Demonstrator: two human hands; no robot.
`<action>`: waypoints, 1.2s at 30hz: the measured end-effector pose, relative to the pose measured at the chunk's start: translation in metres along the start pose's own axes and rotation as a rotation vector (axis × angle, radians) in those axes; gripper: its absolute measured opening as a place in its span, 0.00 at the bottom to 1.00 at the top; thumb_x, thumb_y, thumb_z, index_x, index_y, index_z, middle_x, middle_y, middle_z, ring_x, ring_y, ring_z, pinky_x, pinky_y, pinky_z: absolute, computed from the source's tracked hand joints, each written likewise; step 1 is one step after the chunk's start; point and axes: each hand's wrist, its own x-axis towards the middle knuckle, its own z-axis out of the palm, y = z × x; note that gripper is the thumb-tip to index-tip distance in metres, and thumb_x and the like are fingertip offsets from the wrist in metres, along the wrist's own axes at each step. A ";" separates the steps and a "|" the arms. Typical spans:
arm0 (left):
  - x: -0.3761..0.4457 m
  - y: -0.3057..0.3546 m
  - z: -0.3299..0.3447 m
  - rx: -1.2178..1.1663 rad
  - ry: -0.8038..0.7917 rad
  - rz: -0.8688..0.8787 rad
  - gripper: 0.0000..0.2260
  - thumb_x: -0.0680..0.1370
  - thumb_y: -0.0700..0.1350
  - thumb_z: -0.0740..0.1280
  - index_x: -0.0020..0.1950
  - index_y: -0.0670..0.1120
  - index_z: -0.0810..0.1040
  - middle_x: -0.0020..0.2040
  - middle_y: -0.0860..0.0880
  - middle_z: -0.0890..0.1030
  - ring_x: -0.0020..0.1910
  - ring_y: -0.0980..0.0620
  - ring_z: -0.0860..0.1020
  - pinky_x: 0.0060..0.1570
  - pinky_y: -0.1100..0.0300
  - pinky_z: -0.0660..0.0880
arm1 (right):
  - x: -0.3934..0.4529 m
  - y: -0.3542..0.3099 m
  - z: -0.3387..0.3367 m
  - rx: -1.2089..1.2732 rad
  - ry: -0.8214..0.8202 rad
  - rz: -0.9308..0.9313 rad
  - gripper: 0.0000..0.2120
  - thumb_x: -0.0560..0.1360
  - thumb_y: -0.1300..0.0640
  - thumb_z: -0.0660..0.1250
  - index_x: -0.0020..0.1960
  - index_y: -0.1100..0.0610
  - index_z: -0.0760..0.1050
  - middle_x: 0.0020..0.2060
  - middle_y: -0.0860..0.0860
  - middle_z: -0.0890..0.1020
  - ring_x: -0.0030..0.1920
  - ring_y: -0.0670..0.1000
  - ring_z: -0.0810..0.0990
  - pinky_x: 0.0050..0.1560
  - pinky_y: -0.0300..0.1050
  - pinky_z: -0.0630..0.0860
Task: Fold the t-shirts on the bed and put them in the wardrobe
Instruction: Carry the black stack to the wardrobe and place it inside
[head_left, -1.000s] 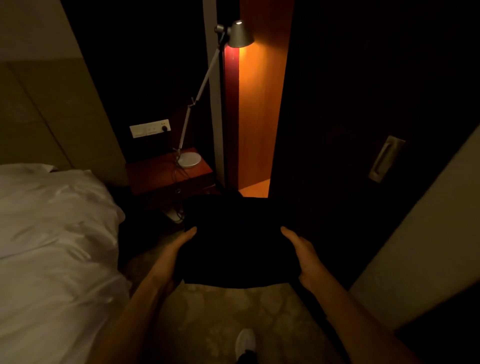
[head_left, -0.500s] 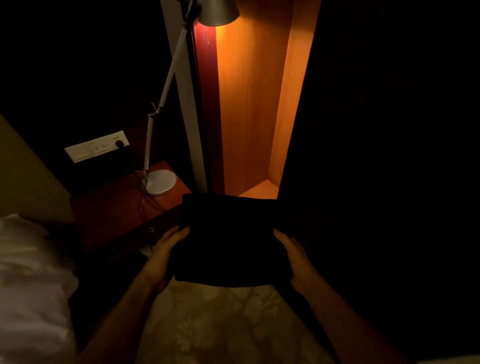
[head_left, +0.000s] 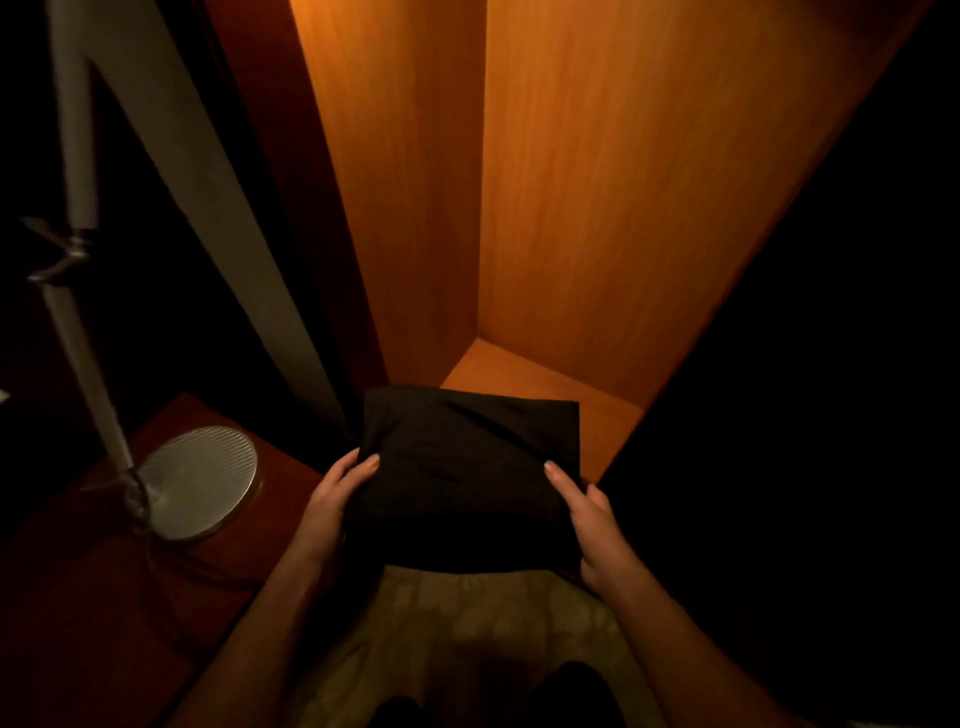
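Observation:
A folded black t-shirt (head_left: 462, 478) hangs level in front of me, held by both sides. My left hand (head_left: 337, 493) grips its left edge, thumb on top and fingers underneath. My right hand (head_left: 587, 514) grips the right edge the same way. The shirt's far edge reaches over the front of the wardrobe's orange wooden shelf (head_left: 519, 379). The open wardrobe compartment (head_left: 597, 182) rises behind it, lit warm orange; its shelf shows nothing on it.
A dark wardrobe door (head_left: 805, 415) stands at the right. At the left a red-brown bedside table (head_left: 104, 597) carries a desk lamp with a round metal base (head_left: 200, 480) and a tilted white arm (head_left: 78, 156). Patterned carpet (head_left: 467, 623) lies below.
I have stepped closer to the wardrobe; the bed has left the view. The shirt, still in both hands, has moved forward up to the shelf's front edge.

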 end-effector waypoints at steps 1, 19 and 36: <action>0.023 -0.001 -0.004 -0.006 -0.011 -0.030 0.20 0.78 0.51 0.68 0.69 0.49 0.72 0.63 0.48 0.78 0.57 0.51 0.80 0.53 0.53 0.77 | 0.019 0.006 0.007 0.007 0.031 0.015 0.33 0.68 0.45 0.76 0.68 0.57 0.73 0.58 0.55 0.82 0.55 0.56 0.83 0.57 0.53 0.79; 0.459 -0.162 0.003 -0.006 -0.242 -0.166 0.30 0.70 0.59 0.75 0.70 0.52 0.75 0.62 0.47 0.81 0.60 0.45 0.81 0.66 0.44 0.72 | 0.405 0.172 0.009 0.260 0.161 0.193 0.53 0.57 0.40 0.83 0.75 0.49 0.64 0.62 0.56 0.80 0.56 0.59 0.83 0.54 0.63 0.79; 0.618 -0.259 0.014 0.022 -0.366 -0.095 0.26 0.75 0.60 0.68 0.70 0.49 0.75 0.65 0.45 0.80 0.64 0.45 0.78 0.68 0.43 0.69 | 0.571 0.261 -0.014 0.250 0.114 -0.026 0.24 0.72 0.45 0.74 0.66 0.50 0.76 0.56 0.53 0.84 0.57 0.56 0.83 0.63 0.59 0.76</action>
